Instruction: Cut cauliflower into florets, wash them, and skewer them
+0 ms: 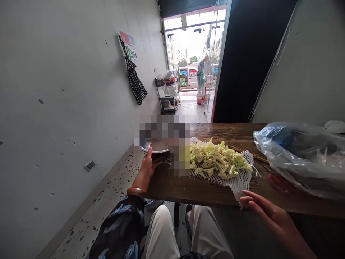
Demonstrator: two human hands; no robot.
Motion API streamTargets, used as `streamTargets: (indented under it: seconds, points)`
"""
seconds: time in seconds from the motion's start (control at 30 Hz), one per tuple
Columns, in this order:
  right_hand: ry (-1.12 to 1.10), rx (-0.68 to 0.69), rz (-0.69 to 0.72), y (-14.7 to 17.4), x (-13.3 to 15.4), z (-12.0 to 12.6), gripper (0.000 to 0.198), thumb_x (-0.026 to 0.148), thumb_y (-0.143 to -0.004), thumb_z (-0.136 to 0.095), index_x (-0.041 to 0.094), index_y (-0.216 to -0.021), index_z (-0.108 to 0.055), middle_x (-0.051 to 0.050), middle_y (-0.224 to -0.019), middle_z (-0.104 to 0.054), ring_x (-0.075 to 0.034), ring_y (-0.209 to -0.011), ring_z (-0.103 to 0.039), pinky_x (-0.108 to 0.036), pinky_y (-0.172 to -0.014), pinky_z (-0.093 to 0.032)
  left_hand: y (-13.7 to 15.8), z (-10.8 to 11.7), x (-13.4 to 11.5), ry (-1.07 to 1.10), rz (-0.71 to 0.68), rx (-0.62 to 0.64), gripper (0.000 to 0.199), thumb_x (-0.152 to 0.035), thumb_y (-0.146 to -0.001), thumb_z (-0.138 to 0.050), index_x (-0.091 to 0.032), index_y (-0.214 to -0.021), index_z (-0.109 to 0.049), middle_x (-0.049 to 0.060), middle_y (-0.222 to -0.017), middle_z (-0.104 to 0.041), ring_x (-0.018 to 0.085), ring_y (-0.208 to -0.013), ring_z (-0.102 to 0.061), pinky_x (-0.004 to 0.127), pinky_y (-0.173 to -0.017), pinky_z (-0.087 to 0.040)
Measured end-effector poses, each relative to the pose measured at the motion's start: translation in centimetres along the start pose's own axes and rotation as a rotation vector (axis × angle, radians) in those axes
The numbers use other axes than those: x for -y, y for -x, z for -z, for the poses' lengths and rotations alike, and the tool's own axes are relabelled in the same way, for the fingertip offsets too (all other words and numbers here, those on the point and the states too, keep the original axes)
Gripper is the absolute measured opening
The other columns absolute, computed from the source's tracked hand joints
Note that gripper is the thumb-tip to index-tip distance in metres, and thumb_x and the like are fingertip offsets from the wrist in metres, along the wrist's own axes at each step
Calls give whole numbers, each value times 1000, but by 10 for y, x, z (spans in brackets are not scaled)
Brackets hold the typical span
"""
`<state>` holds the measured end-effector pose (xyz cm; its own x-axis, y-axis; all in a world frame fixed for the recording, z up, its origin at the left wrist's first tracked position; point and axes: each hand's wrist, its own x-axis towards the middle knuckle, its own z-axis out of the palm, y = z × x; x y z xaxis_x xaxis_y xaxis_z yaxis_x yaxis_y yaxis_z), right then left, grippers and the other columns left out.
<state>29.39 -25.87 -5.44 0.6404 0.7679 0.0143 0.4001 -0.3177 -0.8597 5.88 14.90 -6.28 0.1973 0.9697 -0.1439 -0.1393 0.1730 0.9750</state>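
Observation:
My left hand [147, 167] grips the rim of a shiny metal bowl [155, 145] at the table's left end, thumb inside and fingers below. The bowl is tilted, and a blurred patch hides its far part. A pile of cut cauliflower florets [215, 158] lies on white foam netting [239, 181] in the middle of the table. My right hand [269, 210] is by the netting's near corner at the table's front edge, fingers stretched out and holding nothing. Whether its fingertips touch the netting I cannot tell.
On the brown wooden table [199, 189], red-handled scissors [280, 183] lie beside a large clear plastic bag [304, 158] at the right. Beyond stand a shelf cart [168, 95] and a glass door. A person [201, 75] is outside near a bucket [199, 99].

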Motion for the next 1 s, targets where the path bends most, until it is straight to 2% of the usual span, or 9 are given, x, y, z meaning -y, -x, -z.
streamTargets:
  seconds: [0.1,0.17,0.33,0.4,0.47,0.6,0.7,0.83,1.0]
  points:
    - [-7,-62,-3,-7,-1,6,53,62,-83,-57,24,-116,-72,-9,-105,-77,-29,-95,-73,-36,-83,-60,11,6,18,24,32,87,48,-53,-85,-58,-17,-117,-59,19,-119,-65,26,-94,-71,45,-85,-58]
    - [-11,-83,3,-9,-2,9,52,60,-84,-57,23,-117,-71,-9,-105,-77,-30,-96,-73,-38,-83,-59,14,7,30,-80,-53,121,46,-48,-80,-66,-15,-111,-62,18,-119,-66,26,-101,-69,44,-94,-54]
    - [-11,-136,29,-9,-6,11,50,56,-86,-56,21,-118,-70,-10,-104,-77,-30,-94,-73,-40,-83,-59,8,-9,43,-707,-381,199,58,-45,-66,-75,-15,-114,-66,18,-124,-66,34,-118,-60,49,-106,-42]
    - [27,-164,55,-8,-9,8,48,54,-88,-55,21,-119,-70,-10,-107,-76,-29,-96,-72,-41,-86,-57,4,-19,43,-951,-504,243,58,-43,-66,-73,-14,-117,-66,19,-127,-65,37,-122,-57,50,-108,-38]
    - [72,-172,99,-8,-13,2,46,52,-91,-54,20,-123,-67,-11,-113,-74,-28,-102,-70,-42,-91,-55,2,-30,43,-1072,-583,289,55,-41,-71,-68,-14,-120,-65,18,-128,-65,36,-121,-57,49,-107,-39]
    - [211,-137,256,-12,-19,-13,47,44,-91,-58,24,-134,-60,-11,-136,-61,-26,-121,-60,-43,-102,-49,4,-45,45,-1055,-546,333,46,-36,-78,-59,-18,-119,-66,13,-118,-70,29,-104,-66,41,-94,-48]
    - [357,-118,354,-17,-22,-25,50,35,-86,-68,28,-135,-59,-10,-145,-53,-28,-129,-53,-46,-107,-45,6,-51,45,-1044,-461,288,41,-36,-78,-57,-19,-113,-70,10,-100,-75,27,-88,-68,39,-82,-50]
    - [460,-121,382,-25,-27,-32,50,25,-81,-72,30,-130,-64,-9,-142,-56,-30,-124,-55,-50,-104,-47,8,-48,44,-951,-466,212,38,-37,-77,-56,-18,-103,-73,9,-88,-75,25,-77,-66,36,-75,-49]
    - [408,-99,424,-29,-31,-28,31,31,-87,-67,29,-118,-71,-8,-130,-65,-28,-115,-60,-47,-98,-50,10,-41,49,-718,-432,136,37,-41,-76,-57,-15,-98,-73,7,-84,-73,22,-75,-64,33,-73,-48]
